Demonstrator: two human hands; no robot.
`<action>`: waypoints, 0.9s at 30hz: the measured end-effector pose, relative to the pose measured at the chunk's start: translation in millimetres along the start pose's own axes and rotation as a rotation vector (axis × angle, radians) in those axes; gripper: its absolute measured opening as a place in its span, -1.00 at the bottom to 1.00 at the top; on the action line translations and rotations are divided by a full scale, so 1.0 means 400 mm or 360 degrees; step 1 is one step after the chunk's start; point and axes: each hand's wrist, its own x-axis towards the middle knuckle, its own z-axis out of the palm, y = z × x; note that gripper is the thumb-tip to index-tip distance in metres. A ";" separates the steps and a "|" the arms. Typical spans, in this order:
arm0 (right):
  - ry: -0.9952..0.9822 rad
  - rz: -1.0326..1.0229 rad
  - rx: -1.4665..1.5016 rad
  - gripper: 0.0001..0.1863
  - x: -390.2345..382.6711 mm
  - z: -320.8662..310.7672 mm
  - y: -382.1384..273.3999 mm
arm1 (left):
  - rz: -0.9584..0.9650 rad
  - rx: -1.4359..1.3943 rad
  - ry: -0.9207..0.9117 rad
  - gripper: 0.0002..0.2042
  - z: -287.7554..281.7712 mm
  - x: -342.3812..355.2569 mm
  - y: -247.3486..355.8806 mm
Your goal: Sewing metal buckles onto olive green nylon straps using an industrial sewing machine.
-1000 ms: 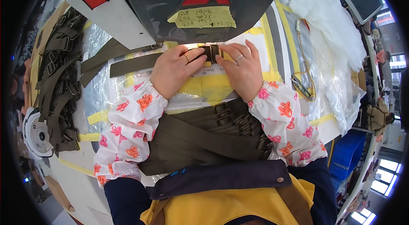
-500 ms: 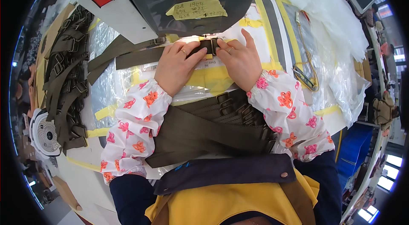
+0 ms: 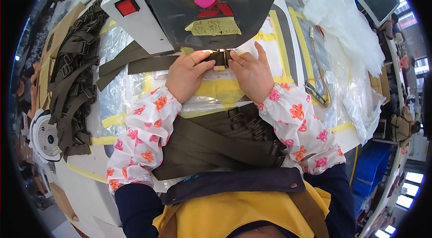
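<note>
Under the dark grey sewing machine head (image 3: 202, 8) lies a dark olive webbing strap (image 3: 153, 64), its free length running out to the left. My left hand (image 3: 186, 76) presses the strap flat, thumb and fingers bent onto it. At the strap's right end stands a metal buckle (image 3: 227, 57), pinched by the fingers of my right hand (image 3: 252, 73), its index finger raised. A small yellowish tab (image 3: 219, 68) shows just below the strap between my hands. The needle area is hidden behind the machine head.
Another pile of buckled straps (image 3: 72, 67) hangs along the left side, beside a white fan (image 3: 45, 139). More straps (image 3: 211, 143) lie heaped before my body. Clear plastic sheeting (image 3: 346, 71) and a cord with a metal tool (image 3: 318, 94) are at right.
The view has shifted so that more of the machine head shows. My hands stay on the strap and buckle, with hardly any shift against them.
</note>
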 end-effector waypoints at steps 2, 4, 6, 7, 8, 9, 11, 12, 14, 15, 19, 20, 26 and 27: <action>0.0026 -0.0003 -0.0001 -0.90 -0.002 0.000 0.000 | -0.0004 -0.0006 0.0006 -0.71 0.000 0.000 0.000; 0.0007 0.0009 0.0003 -0.90 -0.001 -0.002 0.000 | 0.0008 0.0006 0.0003 -0.72 -0.002 0.000 0.001; -0.0075 0.0008 -0.0021 -0.86 0.000 -0.005 0.001 | 0.0015 0.0021 -0.0007 -0.72 -0.003 0.002 0.002; -0.0038 0.0002 -0.0026 -0.86 0.000 -0.005 0.001 | 0.0016 0.0034 -0.0001 -0.73 -0.002 0.002 0.002; -0.0035 0.0006 -0.0026 -0.85 0.001 -0.006 0.002 | 0.0012 0.0021 -0.0003 -0.73 -0.002 0.002 0.002; -0.0055 0.0011 -0.0026 -0.84 0.001 -0.006 0.003 | -0.0003 0.0016 -0.0023 -0.72 -0.001 0.002 0.001; -0.0056 0.0014 -0.0025 -0.83 0.000 -0.005 0.004 | -0.0019 0.0015 -0.0035 -0.72 -0.001 0.002 -0.001; -0.0096 0.0026 -0.0011 -0.82 0.001 -0.004 0.006 | 0.0015 0.0039 -0.0020 -0.71 -0.002 0.003 -0.003; -0.0075 0.0025 -0.0013 -0.83 0.002 -0.001 0.008 | 0.0041 0.0054 -0.0021 -0.71 -0.002 0.003 -0.006; -0.0077 0.0031 -0.0022 -0.83 0.006 0.001 0.013 | -0.0016 0.0094 -0.0070 -0.69 -0.002 0.004 -0.008; -0.0052 0.0035 -0.0018 -0.88 0.024 0.007 0.022 | -0.0086 0.0211 -0.0133 -0.67 0.001 0.013 -0.018; -0.0079 0.0051 -0.0015 -0.88 0.030 0.007 0.025 | -0.0077 0.0209 -0.0100 -0.67 0.001 0.016 -0.020; -0.0219 0.0095 -0.0043 -0.88 0.046 0.002 0.025 | -0.0197 0.0168 -0.0186 -0.70 -0.004 0.027 -0.031; -0.0238 0.0098 -0.0042 -0.88 0.045 0.003 0.024 | -0.0125 0.0200 -0.0139 -0.71 -0.003 0.027 -0.032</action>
